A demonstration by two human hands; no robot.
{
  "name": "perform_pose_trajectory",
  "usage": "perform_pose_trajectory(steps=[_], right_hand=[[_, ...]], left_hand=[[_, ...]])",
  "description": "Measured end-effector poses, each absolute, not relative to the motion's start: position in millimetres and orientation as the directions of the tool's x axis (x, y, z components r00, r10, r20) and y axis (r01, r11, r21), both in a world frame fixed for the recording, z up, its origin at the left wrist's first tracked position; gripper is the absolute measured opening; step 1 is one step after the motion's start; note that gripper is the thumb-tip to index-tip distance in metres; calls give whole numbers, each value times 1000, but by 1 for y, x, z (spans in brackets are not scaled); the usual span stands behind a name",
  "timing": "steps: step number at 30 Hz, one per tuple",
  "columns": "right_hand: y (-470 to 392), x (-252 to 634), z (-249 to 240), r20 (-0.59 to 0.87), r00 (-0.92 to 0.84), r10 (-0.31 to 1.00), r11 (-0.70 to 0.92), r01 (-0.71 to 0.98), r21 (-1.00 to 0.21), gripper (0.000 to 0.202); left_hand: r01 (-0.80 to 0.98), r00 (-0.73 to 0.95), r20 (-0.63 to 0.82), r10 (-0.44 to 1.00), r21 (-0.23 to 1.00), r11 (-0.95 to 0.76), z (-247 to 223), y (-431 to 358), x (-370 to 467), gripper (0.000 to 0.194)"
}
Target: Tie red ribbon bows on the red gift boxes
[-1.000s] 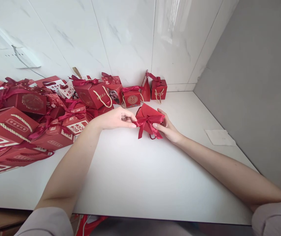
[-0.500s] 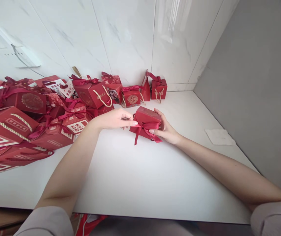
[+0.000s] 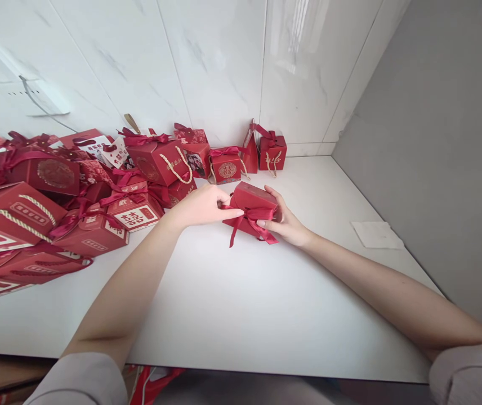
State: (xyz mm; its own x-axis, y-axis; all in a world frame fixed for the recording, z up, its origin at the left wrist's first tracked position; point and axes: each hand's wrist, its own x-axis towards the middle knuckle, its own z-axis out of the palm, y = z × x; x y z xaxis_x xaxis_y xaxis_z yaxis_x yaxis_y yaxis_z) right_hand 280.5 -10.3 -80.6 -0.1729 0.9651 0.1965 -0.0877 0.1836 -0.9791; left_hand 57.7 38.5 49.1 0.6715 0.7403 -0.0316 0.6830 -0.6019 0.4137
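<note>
A small red gift box [image 3: 251, 196] is tilted above or on the white table, and I cannot tell whether it touches the surface. My right hand [image 3: 288, 224] grips its right side, with the thumb across the front and the fingers behind. A dark red satin ribbon [image 3: 260, 214] is tied in a bow on the front, and one tail hangs down to the left. My left hand [image 3: 207, 205] is closed at the box's left edge, thumb and fingers pinching the ribbon beside the knot. Its curled fingertips are partly hidden.
Many red gift boxes [image 3: 93, 232] with ribbons and rope handles are piled at the left. Several more, including a small square box [image 3: 272, 153], stand along the marbled wall. A white paper [image 3: 376, 234] lies at the right of the white table [image 3: 241, 315], near a grey panel.
My left hand has shifted slightly right, its thumb now closer to the knot. The right hand and the box have barely moved.
</note>
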Motion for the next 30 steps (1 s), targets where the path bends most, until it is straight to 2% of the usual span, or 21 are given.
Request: perform_pose_trajectory(steps=[5, 12, 14, 19, 30], right_hand=[[-10, 280, -81, 197, -181, 964, 179, -110, -978, 105], [-11, 281, -81, 205, -178, 962, 185, -123, -975, 103], [-10, 282, -81, 205, -169, 964, 186, -119, -975, 103], [-9, 283, -82, 203, -174, 964, 187, -107, -977, 103], [-10, 282, -81, 194, -161, 968, 180, -97, -979, 105]], left_hand=[[751, 608, -39, 793, 353, -558, 49, 32, 63, 52], [798, 557, 25, 830, 261, -543, 43, 29, 68, 58], [787, 570, 21, 821, 272, -554, 45, 30, 67, 56], [745, 629, -103, 771, 363, -560, 49, 33, 61, 45], [779, 576, -31, 817, 322, -538, 46, 30, 67, 50]])
